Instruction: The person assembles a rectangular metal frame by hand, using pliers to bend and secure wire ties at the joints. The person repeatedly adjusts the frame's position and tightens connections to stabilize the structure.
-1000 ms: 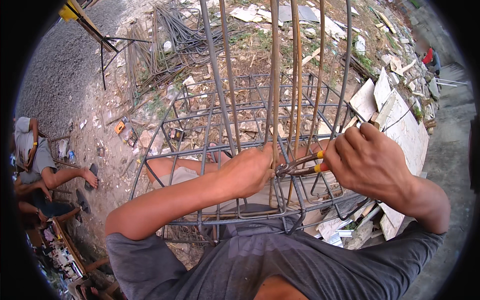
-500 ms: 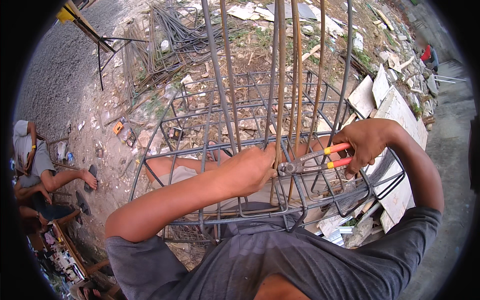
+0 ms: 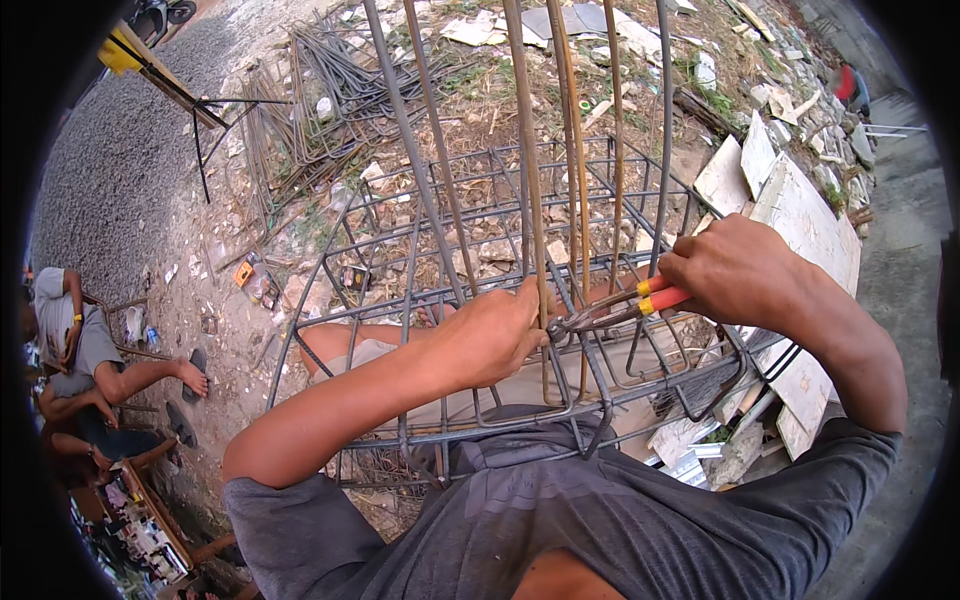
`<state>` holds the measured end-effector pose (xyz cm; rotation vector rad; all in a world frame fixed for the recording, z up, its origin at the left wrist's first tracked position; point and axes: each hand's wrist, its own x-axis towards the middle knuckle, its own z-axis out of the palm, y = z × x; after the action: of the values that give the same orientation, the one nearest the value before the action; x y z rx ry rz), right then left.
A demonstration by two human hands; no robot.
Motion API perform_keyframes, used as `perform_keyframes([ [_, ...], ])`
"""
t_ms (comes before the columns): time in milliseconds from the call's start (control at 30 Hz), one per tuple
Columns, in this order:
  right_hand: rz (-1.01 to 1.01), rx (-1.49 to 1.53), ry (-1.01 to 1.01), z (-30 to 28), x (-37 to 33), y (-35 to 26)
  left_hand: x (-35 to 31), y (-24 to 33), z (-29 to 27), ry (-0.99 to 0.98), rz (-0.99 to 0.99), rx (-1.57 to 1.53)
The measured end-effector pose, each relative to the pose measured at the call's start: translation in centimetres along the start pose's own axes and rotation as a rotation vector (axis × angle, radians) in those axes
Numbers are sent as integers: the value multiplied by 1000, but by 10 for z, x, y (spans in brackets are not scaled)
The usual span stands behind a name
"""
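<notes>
A cage of bent steel rebar (image 3: 404, 430) lies across my lap, with several long bars rising from it. My left hand (image 3: 490, 338) is closed on one upright steel bar (image 3: 527, 150), thumb and fingers pressed against it. From the other side, my right hand (image 3: 738, 268) grips pincers (image 3: 610, 316) with red and yellow handles, now squeezed close together. The pincers' jaws are at a bar crossing right beside my left fingertips. Whether wire is between the jaws is too small to tell.
Bent steel bars (image 3: 340, 100) lie piled beyond the cage. Broken pale boards (image 3: 800, 235) lean at the right beside a concrete strip (image 3: 905, 270). Two people sit at the left, one in grey shorts (image 3: 85, 345), near a wooden tray (image 3: 150, 505) of small items. Gravel (image 3: 120, 150) covers the far left.
The pincers' handles have come from spread apart to close together as my right hand tightened and turned over them. My left hand stays at the same bar. The whole view has shifted slightly.
</notes>
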<state>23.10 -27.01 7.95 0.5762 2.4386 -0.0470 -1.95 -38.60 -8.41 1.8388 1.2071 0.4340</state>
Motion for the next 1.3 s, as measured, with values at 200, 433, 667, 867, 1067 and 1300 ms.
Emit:
perform_keyframes([
  [200, -10, 241, -296, -20, 33, 25, 0, 5, -3, 14, -12, -38],
  [433, 36, 150, -176, -26, 40, 17, 2, 15, -36, -188, -29, -3],
  [667, 75, -139, 141, 9, 21, 0, 24, 26, -30, 254, -188, -297],
  [867, 54, -173, 138, 10, 27, 4, 52, 14, 4, 536, -127, -355],
  [1067, 91, -175, 161, 7, 27, -2, 56, 17, 7, 581, -152, -443],
  [1300, 81, -161, 77, -6, 34, -6, 59, 4, 12, 624, -170, -447],
])
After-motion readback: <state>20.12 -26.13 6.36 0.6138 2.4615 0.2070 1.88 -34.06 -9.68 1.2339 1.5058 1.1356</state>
